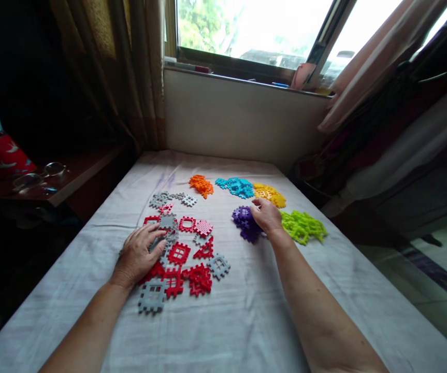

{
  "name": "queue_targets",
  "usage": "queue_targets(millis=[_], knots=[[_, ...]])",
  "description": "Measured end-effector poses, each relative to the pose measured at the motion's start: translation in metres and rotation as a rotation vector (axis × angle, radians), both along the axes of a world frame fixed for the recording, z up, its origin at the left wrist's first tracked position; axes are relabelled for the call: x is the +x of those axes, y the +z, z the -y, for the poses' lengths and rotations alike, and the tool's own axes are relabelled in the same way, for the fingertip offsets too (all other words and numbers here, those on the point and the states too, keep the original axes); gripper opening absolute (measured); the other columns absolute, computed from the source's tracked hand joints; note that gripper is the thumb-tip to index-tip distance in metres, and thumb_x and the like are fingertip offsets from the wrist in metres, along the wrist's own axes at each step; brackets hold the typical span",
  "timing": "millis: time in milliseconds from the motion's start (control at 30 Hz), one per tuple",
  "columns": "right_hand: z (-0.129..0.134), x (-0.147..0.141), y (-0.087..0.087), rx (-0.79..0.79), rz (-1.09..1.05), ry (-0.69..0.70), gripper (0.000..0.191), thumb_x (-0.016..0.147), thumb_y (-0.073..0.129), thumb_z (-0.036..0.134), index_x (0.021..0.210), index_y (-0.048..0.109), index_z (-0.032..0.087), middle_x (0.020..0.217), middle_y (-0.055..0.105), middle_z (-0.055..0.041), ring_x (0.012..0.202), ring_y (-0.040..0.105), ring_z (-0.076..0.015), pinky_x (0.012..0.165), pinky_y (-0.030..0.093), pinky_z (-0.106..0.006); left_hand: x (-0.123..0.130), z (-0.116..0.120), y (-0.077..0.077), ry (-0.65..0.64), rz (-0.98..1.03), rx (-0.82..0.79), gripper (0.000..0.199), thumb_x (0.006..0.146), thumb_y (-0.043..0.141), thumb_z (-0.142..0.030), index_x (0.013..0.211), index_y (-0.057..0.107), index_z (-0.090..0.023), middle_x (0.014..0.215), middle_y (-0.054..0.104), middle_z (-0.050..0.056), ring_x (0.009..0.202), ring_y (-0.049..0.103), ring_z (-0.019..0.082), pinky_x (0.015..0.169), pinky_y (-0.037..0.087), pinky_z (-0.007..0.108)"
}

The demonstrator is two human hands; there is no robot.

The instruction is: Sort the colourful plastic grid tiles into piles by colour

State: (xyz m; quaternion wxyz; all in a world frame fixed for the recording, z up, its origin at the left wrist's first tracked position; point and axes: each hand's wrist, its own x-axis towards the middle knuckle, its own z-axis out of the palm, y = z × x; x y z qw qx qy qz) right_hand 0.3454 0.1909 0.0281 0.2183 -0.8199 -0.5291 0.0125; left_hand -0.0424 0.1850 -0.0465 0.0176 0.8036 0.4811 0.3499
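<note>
1 camera, head-worn — looks forward and down across the nearby cloth toward the window.

L hand palm-down, R fingers bent

There are red squares and grey squares; one piece is finely patterned in pink and white. The orange pile, sky-blue pile, yellow pile, purple pile and lime-green pile each show one main colour. The cloth looks whitish, the left curtain golden brown.
</note>
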Motion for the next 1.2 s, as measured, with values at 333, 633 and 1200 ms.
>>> queue_targets(millis=[333, 633, 1200], knots=[[0.037, -0.018, -0.057, 0.063, 0.303, 0.375, 0.050, 0.086, 0.065, 0.044, 0.134, 0.063, 0.032, 0.154, 0.046, -0.0119, 0.144, 0.035, -0.0351, 0.115, 0.020, -0.061, -0.001, 0.000, 0.000, 0.006, -0.015, -0.001, 0.033, 0.090, 0.054, -0.050, 0.104, 0.073, -0.028, 0.122, 0.072, 0.007, 0.118, 0.063, 0.027, 0.107, 0.048, 0.048], [0.005, -0.011, -0.056, 0.054, 0.229, 0.193, 0.044, 0.089, 0.061, 0.042, 0.131, 0.064, 0.029, 0.153, 0.047, -0.0137, 0.140, 0.039, -0.0337, 0.114, 0.022, -0.061, 0.002, 0.002, 0.002, 0.010, -0.021, 0.016, 0.033, 0.091, 0.052, -0.049, 0.103, 0.073, -0.027, 0.123, 0.072, 0.007, 0.119, 0.063, 0.028, 0.106, 0.047, 0.049], [0.089, -0.118, -0.054, -0.017, 0.132, 0.973, 0.089, 0.075, 0.068, 0.076, 0.148, 0.051, 0.029, 0.162, 0.035, -0.0154, 0.150, 0.028, -0.0368, 0.120, 0.019, -0.060, 0.008, 0.014, 0.032, 0.097, -0.098, -0.028, 0.043, 0.097, 0.041, -0.051, 0.113, 0.070, -0.023, 0.126, 0.072, 0.009, 0.124, 0.062, 0.024, 0.113, 0.039, 0.044]])
